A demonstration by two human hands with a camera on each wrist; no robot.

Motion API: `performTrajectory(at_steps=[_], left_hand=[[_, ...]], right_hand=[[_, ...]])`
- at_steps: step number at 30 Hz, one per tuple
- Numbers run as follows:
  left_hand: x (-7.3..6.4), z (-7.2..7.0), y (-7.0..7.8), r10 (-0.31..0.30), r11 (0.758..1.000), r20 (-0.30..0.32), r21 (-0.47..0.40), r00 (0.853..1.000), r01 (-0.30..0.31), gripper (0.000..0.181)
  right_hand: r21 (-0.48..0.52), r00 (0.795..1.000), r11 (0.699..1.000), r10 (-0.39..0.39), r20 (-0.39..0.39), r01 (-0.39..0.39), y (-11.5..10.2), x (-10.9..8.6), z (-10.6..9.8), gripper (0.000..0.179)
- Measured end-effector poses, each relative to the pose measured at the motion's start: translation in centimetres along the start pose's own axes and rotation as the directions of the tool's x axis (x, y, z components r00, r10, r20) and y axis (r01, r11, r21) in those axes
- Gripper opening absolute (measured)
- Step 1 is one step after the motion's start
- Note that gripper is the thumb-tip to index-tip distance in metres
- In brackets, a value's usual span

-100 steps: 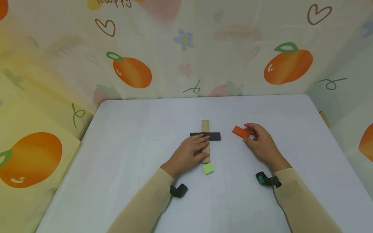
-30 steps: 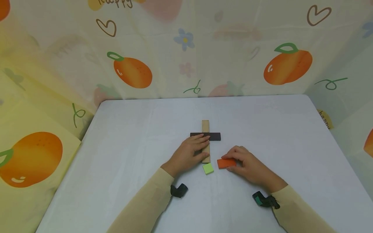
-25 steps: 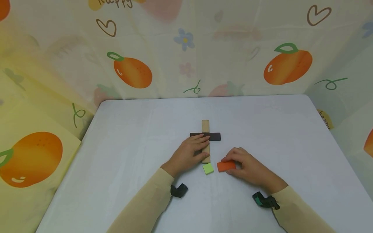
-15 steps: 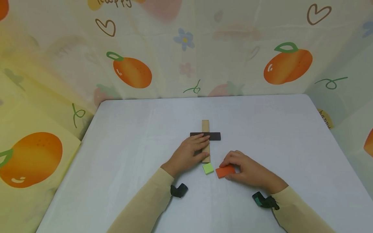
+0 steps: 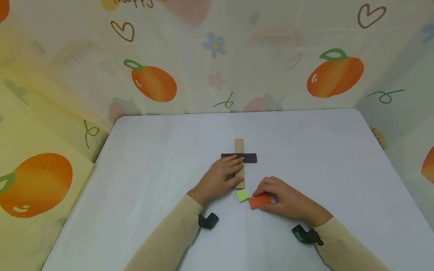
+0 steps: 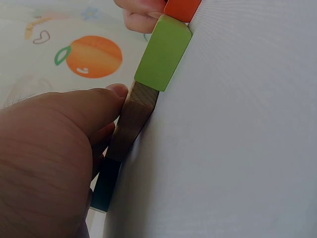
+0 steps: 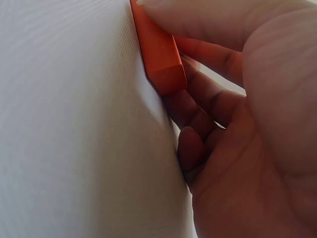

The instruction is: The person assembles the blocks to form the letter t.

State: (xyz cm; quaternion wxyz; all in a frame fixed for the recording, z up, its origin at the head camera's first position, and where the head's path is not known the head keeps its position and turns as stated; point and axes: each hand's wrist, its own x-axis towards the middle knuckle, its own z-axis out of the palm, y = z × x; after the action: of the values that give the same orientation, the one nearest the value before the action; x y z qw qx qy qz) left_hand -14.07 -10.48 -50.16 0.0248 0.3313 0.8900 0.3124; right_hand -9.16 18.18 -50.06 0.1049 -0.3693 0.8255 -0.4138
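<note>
My right hand (image 5: 285,197) pinches an orange rectangular block (image 5: 258,202) between thumb and fingers, flat on the table. Its near left corner meets, or almost meets, a small lime-green block (image 5: 242,195), which is turned slightly askew. That green block lies at the near end of a plain wooden strip (image 5: 239,146). A dark block (image 5: 250,158) crosses the strip, forming a cross shape. My left hand (image 5: 217,178) rests with extended fingers over the left part of the cross, covering some of both pieces. In the right wrist view, the thumb lies along the orange block (image 7: 161,59).
A white-covered table (image 5: 152,150) bears all the blocks. Patterned cloth (image 5: 264,56) with printed oranges hangs behind it and at both sides. Each wrist wears a dark camera mount, the left one (image 5: 208,221) and the right one (image 5: 306,235).
My right hand has drawn the orange block from the right side toward me and leftward, turning it, up beside the green block. My left hand has stayed in place.
</note>
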Motion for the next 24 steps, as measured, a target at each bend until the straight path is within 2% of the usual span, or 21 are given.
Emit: performTrajectory(at_steps=[24], left_hand=[[-0.02,-0.01,-0.07,-0.005,1.000,0.002,-0.007,1.000,0.005,0.057]], right_hand=[[0.023,0.999,0.999,0.033,0.003,-0.033,0.02,0.06,0.01,0.021]])
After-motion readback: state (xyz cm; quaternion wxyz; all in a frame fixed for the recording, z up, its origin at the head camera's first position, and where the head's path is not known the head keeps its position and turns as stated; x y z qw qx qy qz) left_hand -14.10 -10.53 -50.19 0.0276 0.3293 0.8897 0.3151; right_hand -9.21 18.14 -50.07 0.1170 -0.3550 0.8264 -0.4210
